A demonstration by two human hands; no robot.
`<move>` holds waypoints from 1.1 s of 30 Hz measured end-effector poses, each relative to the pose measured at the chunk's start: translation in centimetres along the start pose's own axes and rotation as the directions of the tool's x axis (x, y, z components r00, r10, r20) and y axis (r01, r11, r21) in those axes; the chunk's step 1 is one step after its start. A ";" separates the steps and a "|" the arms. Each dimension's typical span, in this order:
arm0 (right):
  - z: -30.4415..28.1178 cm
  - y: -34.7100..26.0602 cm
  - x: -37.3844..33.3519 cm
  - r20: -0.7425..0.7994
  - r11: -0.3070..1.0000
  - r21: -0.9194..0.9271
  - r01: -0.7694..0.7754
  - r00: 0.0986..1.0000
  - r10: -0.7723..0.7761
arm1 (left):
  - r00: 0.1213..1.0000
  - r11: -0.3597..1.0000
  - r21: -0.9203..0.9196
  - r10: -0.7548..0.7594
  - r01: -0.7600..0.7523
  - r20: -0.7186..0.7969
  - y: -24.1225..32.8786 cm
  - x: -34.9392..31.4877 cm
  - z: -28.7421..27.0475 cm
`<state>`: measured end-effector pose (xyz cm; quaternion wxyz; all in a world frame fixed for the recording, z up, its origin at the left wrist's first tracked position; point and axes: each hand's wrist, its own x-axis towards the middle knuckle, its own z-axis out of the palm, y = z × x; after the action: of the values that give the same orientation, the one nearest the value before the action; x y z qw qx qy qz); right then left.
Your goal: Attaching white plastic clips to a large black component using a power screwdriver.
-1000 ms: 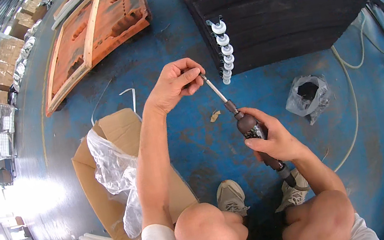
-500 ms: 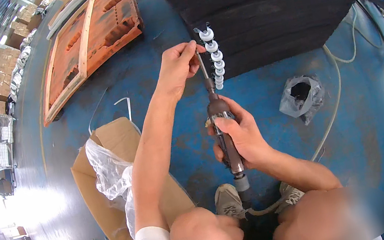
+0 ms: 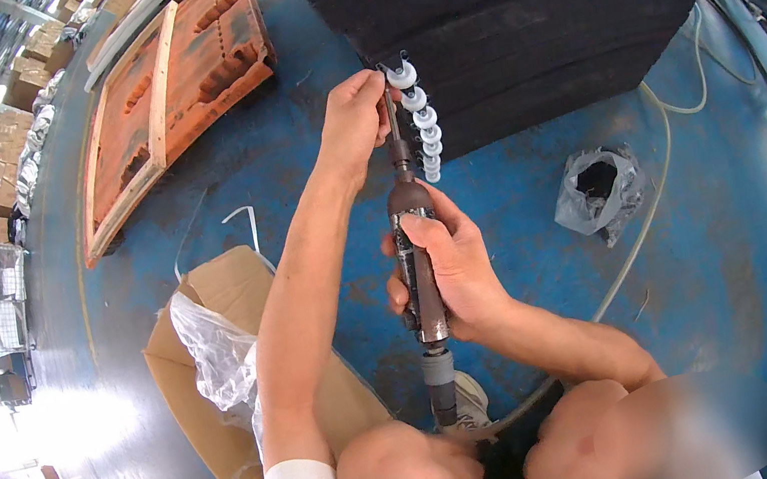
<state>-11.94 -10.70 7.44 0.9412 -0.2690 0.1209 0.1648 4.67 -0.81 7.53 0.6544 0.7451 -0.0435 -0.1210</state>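
A dark, straight air screwdriver [image 3: 422, 274] with a long thin bit is gripped by my right hand [image 3: 454, 263], thumb lying along its body. Its bit points away from me toward a row of white wheels [image 3: 424, 118] standing along the left side of a large black stack [image 3: 530, 22]. At the bit's far end my left hand [image 3: 359, 122] is closed in a pinch beside the farthest wheel. What sits between those fingertips is too small to make out. A grey hose fitting [image 3: 439, 369] ends the tool on my side.
An opened cardboard box [image 3: 222, 368] with clear plastic film [image 3: 215, 354] stands left of my legs. To the right lie a clear bag [image 3: 596, 194] with dark contents and a pale hose [image 3: 653, 240] across the blue floor. An orange panel [image 3: 176, 91] with wooden strips lies far left.
The screwdriver has swung to stand straighter, its rear end moving left along with my right hand. My left hand has shifted slightly toward the far end of the wheel row.
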 end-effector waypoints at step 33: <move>1.2 0.1 2.0 0.002 1.000 -0.012 -0.013 1.000 0.013 | 0.969 0.868 -0.496 -0.151 0.035 -0.194 -4.1 1.1 -0.7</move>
<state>-9.95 -9.46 7.79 0.9387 -0.2735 0.1205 0.1721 5.56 0.17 3.43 0.8153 0.5657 0.0995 -0.0738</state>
